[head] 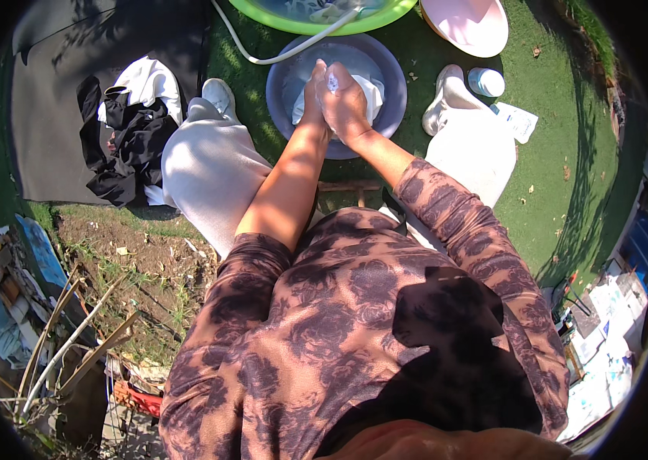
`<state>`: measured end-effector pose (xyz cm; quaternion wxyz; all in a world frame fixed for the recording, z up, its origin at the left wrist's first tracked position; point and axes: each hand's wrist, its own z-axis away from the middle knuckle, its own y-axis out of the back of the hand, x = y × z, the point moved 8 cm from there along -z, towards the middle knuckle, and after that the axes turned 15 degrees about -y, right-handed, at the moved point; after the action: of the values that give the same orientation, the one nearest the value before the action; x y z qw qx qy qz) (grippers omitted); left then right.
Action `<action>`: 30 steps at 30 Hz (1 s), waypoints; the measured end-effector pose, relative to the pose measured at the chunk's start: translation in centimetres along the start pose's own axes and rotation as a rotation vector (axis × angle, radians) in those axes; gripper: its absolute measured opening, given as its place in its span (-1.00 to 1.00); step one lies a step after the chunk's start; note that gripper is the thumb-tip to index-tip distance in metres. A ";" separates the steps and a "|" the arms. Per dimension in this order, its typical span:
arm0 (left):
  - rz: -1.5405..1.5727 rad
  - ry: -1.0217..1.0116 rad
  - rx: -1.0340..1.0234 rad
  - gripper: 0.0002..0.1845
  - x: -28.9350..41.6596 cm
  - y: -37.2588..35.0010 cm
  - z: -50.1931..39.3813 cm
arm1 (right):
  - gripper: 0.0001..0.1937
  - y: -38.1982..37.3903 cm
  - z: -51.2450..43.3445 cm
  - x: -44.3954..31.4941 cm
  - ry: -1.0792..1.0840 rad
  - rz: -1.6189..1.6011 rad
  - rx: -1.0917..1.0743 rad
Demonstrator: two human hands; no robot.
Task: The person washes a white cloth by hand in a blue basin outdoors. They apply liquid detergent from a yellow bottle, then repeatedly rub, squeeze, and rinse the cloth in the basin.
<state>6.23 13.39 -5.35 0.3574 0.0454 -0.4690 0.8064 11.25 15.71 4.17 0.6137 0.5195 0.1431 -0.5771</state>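
My left hand (316,95) and my right hand (345,102) are pressed side by side over a purple-grey basin (396,95). Both are closed on a wet white cloth (373,92), which spreads out on either side beneath them. White foam (332,82) clings to the top of my right hand near the thumb. My fingertips are hidden, and so is the part of the cloth under my palms. Cloudy, soapy water (358,53) surrounds the cloth in the basin.
A green tub (278,24) holding water and cloth stands beyond the basin, with a white hose (243,53) over its rim. Black clothes (134,135) and a white garment (151,83) lie on a dark mat at left. At right are a pink basin (473,26), white jar (488,82) and packet (516,122).
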 end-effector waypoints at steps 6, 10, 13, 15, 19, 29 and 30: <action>-0.203 -0.007 0.204 -0.67 0.5 1.0 0.8 | -0.75 2.9 -2.8 3.0 -0.350 0.017 0.147; -0.056 -0.090 0.030 -0.57 0.8 -0.3 0.2 | -0.74 -0.4 -0.1 0.5 -0.104 -0.041 -0.071; 0.023 -0.122 0.064 -0.61 0.7 0.1 -0.1 | -0.74 0.3 -0.7 1.3 -0.165 0.079 0.032; 0.045 0.006 0.107 -0.65 -0.5 0.3 0.1 | -0.75 1.9 -2.9 2.5 -0.176 -0.013 0.157; 0.039 -0.076 0.210 -0.65 0.7 1.2 0.0 | -0.75 1.5 -1.5 1.1 -0.140 0.090 0.089; 0.082 0.054 0.073 -0.66 -1.1 -1.3 0.0 | -0.81 3.5 -10.3 10.9 -0.348 -0.445 0.186; 0.094 0.005 0.116 -0.65 -0.6 -1.2 -0.1 | -0.81 3.9 -11.5 12.3 -0.458 -0.575 0.130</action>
<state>7.44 13.54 -4.83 0.3171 0.0422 -0.4221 0.8482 23.10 17.26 -8.37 0.4084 0.3536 0.1051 -0.8350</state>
